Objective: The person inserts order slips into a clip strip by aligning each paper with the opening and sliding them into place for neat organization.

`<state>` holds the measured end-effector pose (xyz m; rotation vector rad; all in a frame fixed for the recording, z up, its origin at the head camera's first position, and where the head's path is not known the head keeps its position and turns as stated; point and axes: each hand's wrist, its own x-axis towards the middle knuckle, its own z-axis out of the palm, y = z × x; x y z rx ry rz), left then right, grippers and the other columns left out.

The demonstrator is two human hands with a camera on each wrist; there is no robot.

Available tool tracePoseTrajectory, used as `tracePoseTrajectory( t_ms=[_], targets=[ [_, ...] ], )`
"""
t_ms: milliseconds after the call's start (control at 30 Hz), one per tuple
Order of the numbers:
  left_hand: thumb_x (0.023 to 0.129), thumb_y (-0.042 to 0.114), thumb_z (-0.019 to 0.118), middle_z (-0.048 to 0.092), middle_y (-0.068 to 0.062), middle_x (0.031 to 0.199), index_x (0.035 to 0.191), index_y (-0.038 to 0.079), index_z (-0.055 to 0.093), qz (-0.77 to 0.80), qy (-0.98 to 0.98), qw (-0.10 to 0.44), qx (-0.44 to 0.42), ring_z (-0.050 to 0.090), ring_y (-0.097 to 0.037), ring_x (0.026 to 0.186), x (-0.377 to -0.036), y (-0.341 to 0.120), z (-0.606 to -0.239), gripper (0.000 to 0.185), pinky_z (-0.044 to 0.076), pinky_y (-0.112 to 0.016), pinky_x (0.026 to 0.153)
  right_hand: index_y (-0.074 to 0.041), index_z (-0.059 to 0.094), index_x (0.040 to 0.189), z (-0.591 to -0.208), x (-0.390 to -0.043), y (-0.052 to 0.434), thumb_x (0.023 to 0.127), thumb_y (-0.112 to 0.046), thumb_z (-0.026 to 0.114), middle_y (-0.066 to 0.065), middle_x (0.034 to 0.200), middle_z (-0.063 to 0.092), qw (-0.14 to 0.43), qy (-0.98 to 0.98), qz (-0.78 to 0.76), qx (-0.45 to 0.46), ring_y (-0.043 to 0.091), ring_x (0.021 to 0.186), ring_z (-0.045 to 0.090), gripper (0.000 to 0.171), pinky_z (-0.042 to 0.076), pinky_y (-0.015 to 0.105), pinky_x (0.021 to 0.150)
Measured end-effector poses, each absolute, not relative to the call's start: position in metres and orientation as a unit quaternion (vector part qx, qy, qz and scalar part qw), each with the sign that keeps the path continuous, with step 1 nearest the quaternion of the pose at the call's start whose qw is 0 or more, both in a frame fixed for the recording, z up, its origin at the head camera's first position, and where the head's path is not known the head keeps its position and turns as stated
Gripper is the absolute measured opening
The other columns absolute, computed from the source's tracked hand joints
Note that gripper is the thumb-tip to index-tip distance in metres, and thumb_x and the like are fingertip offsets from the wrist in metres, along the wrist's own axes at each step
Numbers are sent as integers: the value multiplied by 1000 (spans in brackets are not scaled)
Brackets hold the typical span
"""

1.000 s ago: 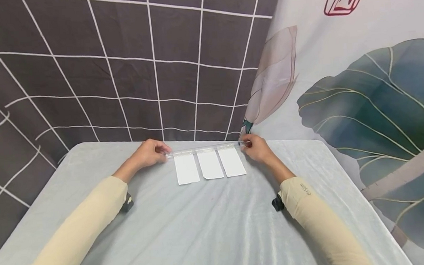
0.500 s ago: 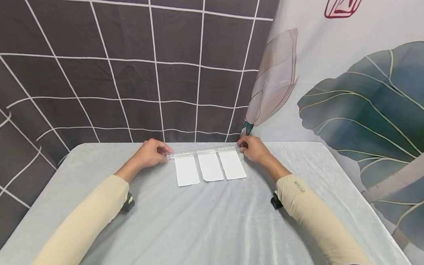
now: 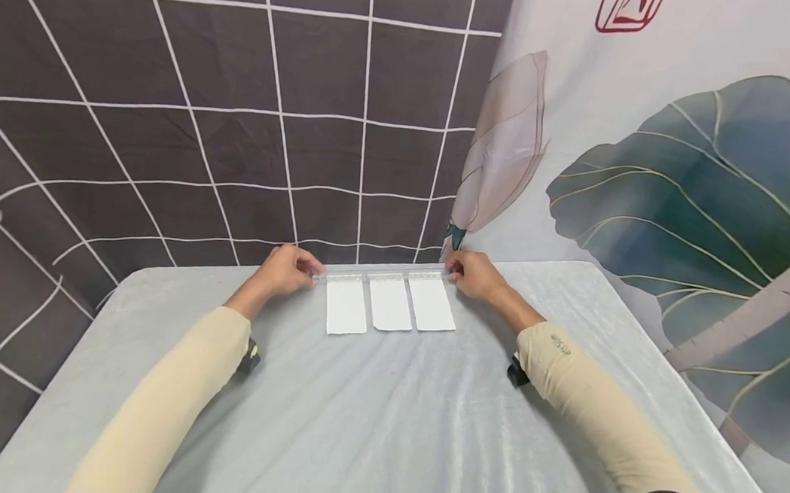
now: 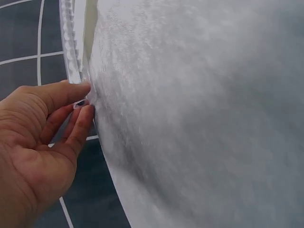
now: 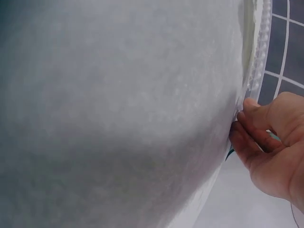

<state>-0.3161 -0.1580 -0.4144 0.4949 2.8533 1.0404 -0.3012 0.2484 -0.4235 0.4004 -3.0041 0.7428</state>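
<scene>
A clear plastic strip [image 3: 383, 274] lies across the far side of the table, with three white paper cards [image 3: 389, 305] hanging side by side from it toward me. My left hand [image 3: 286, 269] pinches the strip's left end, seen close in the left wrist view as the clear strip [image 4: 72, 42] between thumb and fingers [image 4: 78, 121]. My right hand [image 3: 473, 273] pinches the right end; the right wrist view has the strip [image 5: 260, 47] running up from the fingertips [image 5: 241, 124].
A pale grey cloth covers the table [image 3: 392, 420]. Behind it hang a dark grid-patterned backdrop [image 3: 224, 121] and a leaf-printed cloth [image 3: 669, 169] at the right. Both forearms wear beige sleeves with black wrist straps.
Both hands have shifted the strip and cards slightly toward the far edge, and the strip now lies more level. The grips are unchanged.
</scene>
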Motion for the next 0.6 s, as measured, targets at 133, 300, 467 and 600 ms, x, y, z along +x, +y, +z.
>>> tracePoseTrajectory(
  t_ms=[133, 300, 467, 600],
  targets=[
    [83, -7, 80, 85, -21, 111, 115, 0, 87, 335, 928, 39, 157, 76, -36, 108, -318, -157, -416, 33, 59, -47, 97, 7, 74, 119, -423, -301, 248, 103, 4, 68, 26, 114, 78, 0, -962, 242, 124, 37, 107, 73, 17, 59, 52, 99],
    [83, -6, 81, 85, -21, 112, 115, 1, 87, 337, 928, 37, 157, 76, -37, 109, -315, -156, -416, 33, 59, -49, 99, 6, 74, 117, -422, -303, 248, 103, 4, 68, 25, 112, 77, -4, -963, 237, 126, 36, 105, 72, 15, 59, 51, 98],
    [84, -6, 80, 85, -20, 115, 115, 2, 87, 334, 928, 34, 162, 76, -38, 112, -314, -155, -418, 32, 59, -50, 102, 7, 73, 122, -420, -301, 250, 104, 1, 67, 26, 116, 77, -14, -965, 231, 125, 38, 110, 72, 19, 58, 53, 102],
    [87, 4, 84, 85, -19, 123, 122, 5, 86, 330, 927, 25, 174, 78, -40, 119, -321, -164, -430, 35, 61, -53, 106, 8, 72, 136, -417, -297, 255, 107, -8, 67, 30, 129, 76, -12, -964, 237, 125, 43, 121, 74, 33, 58, 56, 109]
  ],
)
